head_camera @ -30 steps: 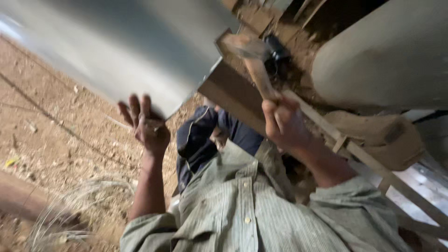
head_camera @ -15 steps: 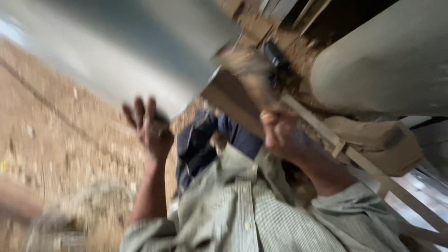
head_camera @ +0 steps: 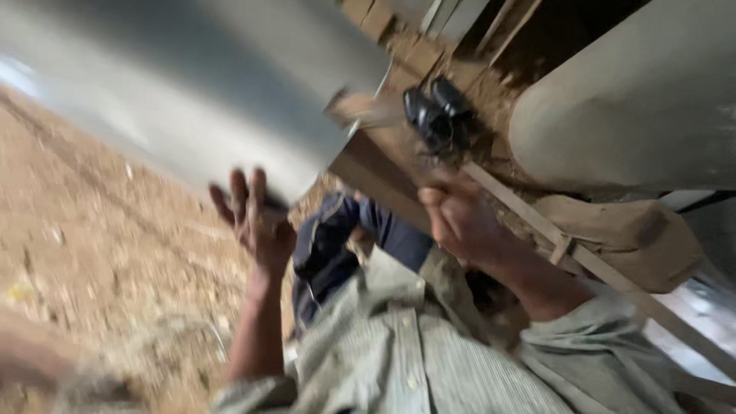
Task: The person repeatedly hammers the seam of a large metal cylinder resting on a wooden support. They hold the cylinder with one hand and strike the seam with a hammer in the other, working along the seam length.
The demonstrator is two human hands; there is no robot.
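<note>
The left hand (head_camera: 257, 222) pressed its spread fingers against the lower edge of the grey metal sheet (head_camera: 207, 92). Right of the sheet, the right hand (head_camera: 460, 218) gripped a blurred hammer (head_camera: 368, 111), handle slanting up-left, head beside the sheet's edge.

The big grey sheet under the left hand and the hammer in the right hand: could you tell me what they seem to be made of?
The grey sheet looks like thin metal: smooth, dull sheen, crisp thin edge. The hammer seems to have a wooden handle, pale brown; its head is too blurred to judge. Left hand presses the sheet; right hand grips the handle.
</note>
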